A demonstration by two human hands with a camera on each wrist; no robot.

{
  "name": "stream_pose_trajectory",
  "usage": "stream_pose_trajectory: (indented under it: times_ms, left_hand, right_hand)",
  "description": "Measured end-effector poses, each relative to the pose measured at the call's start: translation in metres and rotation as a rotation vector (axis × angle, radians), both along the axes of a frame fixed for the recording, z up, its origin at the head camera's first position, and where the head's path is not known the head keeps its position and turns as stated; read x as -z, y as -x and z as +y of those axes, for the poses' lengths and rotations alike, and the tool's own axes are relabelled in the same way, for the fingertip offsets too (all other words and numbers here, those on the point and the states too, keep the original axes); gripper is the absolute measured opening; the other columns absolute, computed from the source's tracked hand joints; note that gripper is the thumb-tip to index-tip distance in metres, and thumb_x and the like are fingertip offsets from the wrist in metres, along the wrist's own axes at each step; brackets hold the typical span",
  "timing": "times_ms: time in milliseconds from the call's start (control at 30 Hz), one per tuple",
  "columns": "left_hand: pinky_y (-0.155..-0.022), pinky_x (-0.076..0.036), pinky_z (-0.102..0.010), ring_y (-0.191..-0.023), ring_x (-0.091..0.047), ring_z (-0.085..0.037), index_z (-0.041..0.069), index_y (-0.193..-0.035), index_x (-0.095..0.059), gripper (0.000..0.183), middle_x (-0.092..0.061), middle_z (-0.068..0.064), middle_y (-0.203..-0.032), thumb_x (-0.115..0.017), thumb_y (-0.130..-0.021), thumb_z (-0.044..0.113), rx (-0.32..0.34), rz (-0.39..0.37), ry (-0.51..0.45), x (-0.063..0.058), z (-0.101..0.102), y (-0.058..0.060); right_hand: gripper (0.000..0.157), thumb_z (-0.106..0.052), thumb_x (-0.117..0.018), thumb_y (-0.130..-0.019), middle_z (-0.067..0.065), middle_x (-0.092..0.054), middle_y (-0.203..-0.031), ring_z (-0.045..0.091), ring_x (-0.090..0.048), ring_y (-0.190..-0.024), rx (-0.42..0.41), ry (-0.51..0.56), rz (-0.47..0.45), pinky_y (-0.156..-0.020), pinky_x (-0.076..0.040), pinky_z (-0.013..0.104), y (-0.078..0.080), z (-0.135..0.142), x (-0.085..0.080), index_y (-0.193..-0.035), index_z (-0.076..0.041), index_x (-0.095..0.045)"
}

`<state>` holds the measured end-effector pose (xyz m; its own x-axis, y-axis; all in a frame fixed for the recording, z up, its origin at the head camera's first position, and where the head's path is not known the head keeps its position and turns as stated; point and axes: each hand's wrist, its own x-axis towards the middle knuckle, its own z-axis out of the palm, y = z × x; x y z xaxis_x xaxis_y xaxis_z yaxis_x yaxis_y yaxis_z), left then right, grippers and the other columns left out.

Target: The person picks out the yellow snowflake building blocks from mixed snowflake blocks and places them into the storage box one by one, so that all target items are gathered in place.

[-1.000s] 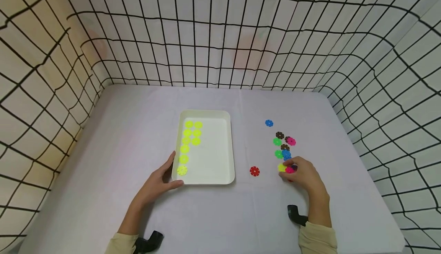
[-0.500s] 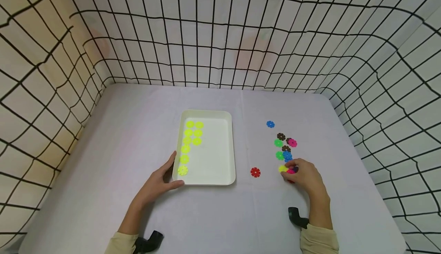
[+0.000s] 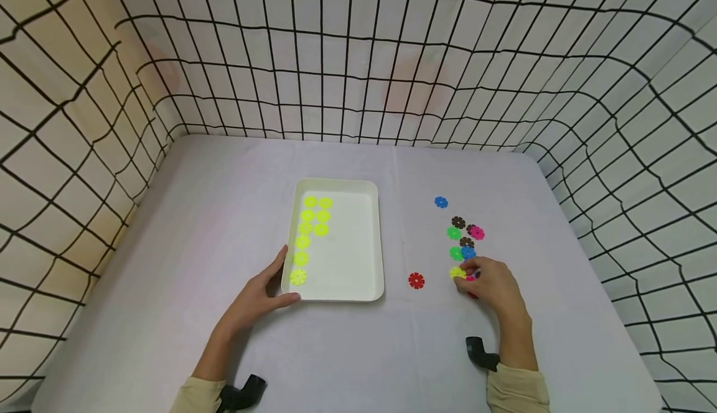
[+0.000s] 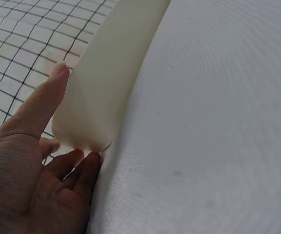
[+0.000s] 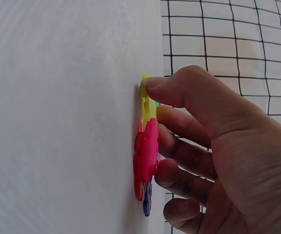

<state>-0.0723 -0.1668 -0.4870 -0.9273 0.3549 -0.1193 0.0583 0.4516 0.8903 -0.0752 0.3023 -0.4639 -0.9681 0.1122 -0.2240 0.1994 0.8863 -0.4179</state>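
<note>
In the head view my left hand holds the near left corner of a shallow white tray, thumb on the front side and fingers along the left side. Several yellow slotted plastic discs lie along the tray's left part. My right hand pinches a yellow slotted disc between thumb and fingers, low over the table. The right wrist view has a pink disc, a red disc and a dark blue disc beneath the fingers, partly overlapping the yellow one.
Beyond the right hand lie blue, green, brown and pink discs, some overlapping. A lone red disc sits between tray and hand. Black wire mesh surrounds the white-covered table at the back and sides.
My right thumb and fingers have drawn the yellow disc slightly left, off the pink disc, which is now more covered by the hand. The left hand keeps its place at the tray.
</note>
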Motion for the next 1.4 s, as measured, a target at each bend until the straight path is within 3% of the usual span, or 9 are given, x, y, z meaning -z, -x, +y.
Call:
stream_pose_trajectory:
  times_ms: [267,400,600,767,1000,1400]
  left_hand:
    - [-0.115,-0.030,-0.046,-0.148,-0.026,-0.030,0.024,-0.157,-0.012,0.101,-0.016,-0.005,-0.164,-0.078,-0.082,0.036,0.001,-0.002,-0.002,0.001,0.000,0.000]
    - [-0.114,-0.032,-0.039,-0.148,-0.027,-0.030,0.025,-0.157,-0.012,0.101,-0.016,-0.005,-0.164,-0.078,-0.082,0.036,0.001,-0.003,-0.002,0.001,-0.001,0.000]
    - [-0.114,-0.032,-0.042,-0.148,-0.027,-0.029,0.025,-0.157,-0.012,0.101,-0.016,-0.004,-0.164,-0.078,-0.081,0.038,-0.001,0.003,-0.003,0.001,-0.002,0.000]
    - [-0.114,-0.032,-0.039,-0.149,-0.026,-0.029,0.025,-0.157,-0.012,0.102,-0.015,-0.003,-0.164,-0.078,-0.081,0.039,0.001,-0.004,-0.009,0.001,-0.001,0.001]
    - [-0.114,-0.030,-0.048,-0.149,-0.025,-0.029,0.024,-0.157,-0.012,0.103,-0.015,-0.004,-0.164,-0.078,-0.081,0.039,-0.004,-0.002,-0.012,0.001,-0.001,0.001]
    - [-0.115,-0.028,-0.049,-0.149,-0.024,-0.027,0.025,-0.157,-0.012,0.101,-0.016,-0.002,-0.164,-0.078,-0.081,0.038,-0.006,-0.008,-0.012,-0.002,-0.001,0.000]
  right_hand:
    - [0.041,-0.029,-0.080,-0.077,0.011,-0.068,-0.100,0.023,-0.056,-0.088,0.001,0.017,0.014,-0.065,-0.050,0.027,0.002,-0.001,0.000,-0.108,-0.005,-0.070]
    - [0.042,-0.031,-0.080,-0.077,0.010,-0.067,-0.099,0.024,-0.056,-0.090,0.009,0.025,0.017,-0.067,-0.051,0.028,0.004,-0.002,0.000,-0.109,-0.006,-0.069]
    - [0.045,-0.036,-0.078,-0.080,0.010,-0.068,-0.101,0.027,-0.057,-0.097,-0.019,0.003,0.041,-0.078,-0.056,0.041,0.012,-0.009,-0.005,-0.112,-0.006,-0.069]
    - [0.039,-0.035,-0.078,-0.079,0.007,-0.068,-0.094,0.025,-0.057,-0.090,-0.068,-0.012,0.089,-0.069,-0.052,0.034,0.018,-0.017,-0.011,-0.107,-0.007,-0.071]
    - [0.035,-0.033,-0.079,-0.077,0.004,-0.066,-0.087,0.020,-0.057,-0.082,-0.106,-0.006,0.136,-0.061,-0.045,0.025,0.027,-0.031,-0.017,-0.101,-0.008,-0.072]
    - [0.029,-0.028,-0.079,-0.076,0.007,-0.070,-0.089,0.016,-0.052,-0.067,-0.224,-0.011,0.247,-0.054,-0.041,0.025,0.048,-0.074,-0.046,-0.097,-0.009,-0.074]
